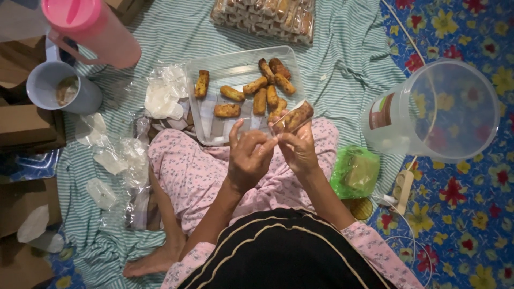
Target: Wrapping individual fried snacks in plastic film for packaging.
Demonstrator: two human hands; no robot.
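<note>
both hands, left hand (248, 158) & right hand (298, 150), pinch a bagged fried roll (293, 116) over the lap, w/ clear tray (214, 128) of rolls just ahead, big clear jar (428, 109) at right, pink jug (93, 29) far left.

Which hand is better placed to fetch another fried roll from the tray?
Probably the left hand: it only pinches the wrapper's open end, while the right hand grips the wrapped roll. The tray lies just ahead.

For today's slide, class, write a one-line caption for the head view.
Both hands, left and right, hold a fried roll in a clear wrapper above a tray of rolls.
</note>
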